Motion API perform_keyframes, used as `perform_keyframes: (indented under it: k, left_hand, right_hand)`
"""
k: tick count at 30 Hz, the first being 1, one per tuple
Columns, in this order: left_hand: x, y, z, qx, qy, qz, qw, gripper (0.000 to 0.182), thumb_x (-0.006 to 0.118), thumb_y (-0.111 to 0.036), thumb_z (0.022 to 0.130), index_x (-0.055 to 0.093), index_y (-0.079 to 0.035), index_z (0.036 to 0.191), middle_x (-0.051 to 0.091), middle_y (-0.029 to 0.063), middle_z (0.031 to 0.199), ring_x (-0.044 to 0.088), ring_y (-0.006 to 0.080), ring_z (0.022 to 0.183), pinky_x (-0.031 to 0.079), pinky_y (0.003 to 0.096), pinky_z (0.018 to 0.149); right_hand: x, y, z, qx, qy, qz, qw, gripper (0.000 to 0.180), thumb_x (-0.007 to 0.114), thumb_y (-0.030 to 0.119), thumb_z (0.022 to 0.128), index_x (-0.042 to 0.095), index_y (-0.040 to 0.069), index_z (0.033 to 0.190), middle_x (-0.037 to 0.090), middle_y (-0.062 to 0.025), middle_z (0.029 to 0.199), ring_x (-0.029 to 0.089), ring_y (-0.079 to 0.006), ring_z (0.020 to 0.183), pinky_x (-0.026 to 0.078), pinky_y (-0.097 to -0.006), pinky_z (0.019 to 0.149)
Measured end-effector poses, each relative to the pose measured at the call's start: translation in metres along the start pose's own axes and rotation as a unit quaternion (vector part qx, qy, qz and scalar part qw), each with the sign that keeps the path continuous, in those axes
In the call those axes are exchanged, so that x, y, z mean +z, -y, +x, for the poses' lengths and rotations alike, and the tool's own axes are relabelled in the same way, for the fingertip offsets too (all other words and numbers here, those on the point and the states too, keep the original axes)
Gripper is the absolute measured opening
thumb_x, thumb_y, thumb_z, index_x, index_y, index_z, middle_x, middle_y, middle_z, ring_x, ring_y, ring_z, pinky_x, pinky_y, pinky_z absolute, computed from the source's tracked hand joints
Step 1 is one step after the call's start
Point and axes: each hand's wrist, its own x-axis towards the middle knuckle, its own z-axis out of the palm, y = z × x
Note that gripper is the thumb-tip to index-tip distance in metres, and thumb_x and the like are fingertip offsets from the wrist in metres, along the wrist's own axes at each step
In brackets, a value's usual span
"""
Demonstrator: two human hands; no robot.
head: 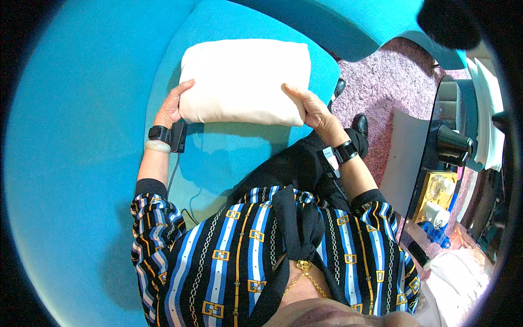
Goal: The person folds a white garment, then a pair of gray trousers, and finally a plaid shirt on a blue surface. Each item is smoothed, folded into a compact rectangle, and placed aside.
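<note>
A white cloth bundle (245, 81), perhaps a folded cloth or a small pillow, is held level between my two hands over a blue sofa seat (237, 163). At its left end, my left hand (173, 104) grips it with the thumb on top. The right end sits in my right hand (308, 106), again with the thumb on the upper face. Fingers of both hands are mostly hidden beneath the bundle. Both wrists carry black straps with small devices, and a pale bangle (158, 146) circles the left one.
The blue sofa back (90, 122) rises on the left. At right stands a dark glossy table (412, 212) with a black cup-like container (453, 143), a yellow tray (435, 194) and a white object (434, 214). A pink shaggy rug (384, 86) covers the floor. White cushions (486, 114) lie at far right.
</note>
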Motion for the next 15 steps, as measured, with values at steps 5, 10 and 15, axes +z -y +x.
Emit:
perform_keyframes:
  k: [5,10,15]
  left_hand:
    - [0.024,-0.018,0.003,0.026,0.014,0.032,0.999,0.063,0.072,-0.025,0.085,0.048,0.008,0.132,0.063,0.0205,0.12,0.067,0.0266,0.102,0.056,0.0385,0.088]
    - [0.085,-0.083,0.019,0.076,0.073,0.126,0.986,0.066,0.071,-0.029,0.086,0.045,0.008,0.134,0.063,0.0206,0.121,0.066,0.026,0.104,0.056,0.036,0.089]
    - [0.174,-0.143,0.091,0.186,0.149,0.238,0.942,0.07,0.073,-0.032,0.085,0.044,0.008,0.135,0.064,0.0204,0.119,0.069,0.023,0.1,0.058,0.0333,0.086]
  right_hand:
    - [-0.003,0.01,-0.007,-0.04,0.047,0.028,0.998,0.051,0.072,0.022,0.088,0.054,-0.002,0.129,0.064,-0.0137,0.123,0.064,-0.0239,0.108,0.051,-0.0387,0.096]
    - [-0.005,0.065,-0.024,-0.107,0.025,0.019,0.994,0.052,0.068,0.022,0.09,0.051,-0.003,0.132,0.061,-0.0142,0.127,0.062,-0.0244,0.113,0.049,-0.0392,0.099]
    - [-0.02,0.167,-0.026,-0.211,-0.087,-0.071,0.971,0.048,0.066,0.024,0.092,0.053,-0.004,0.129,0.064,-0.0144,0.121,0.066,-0.0235,0.104,0.054,-0.0364,0.091]
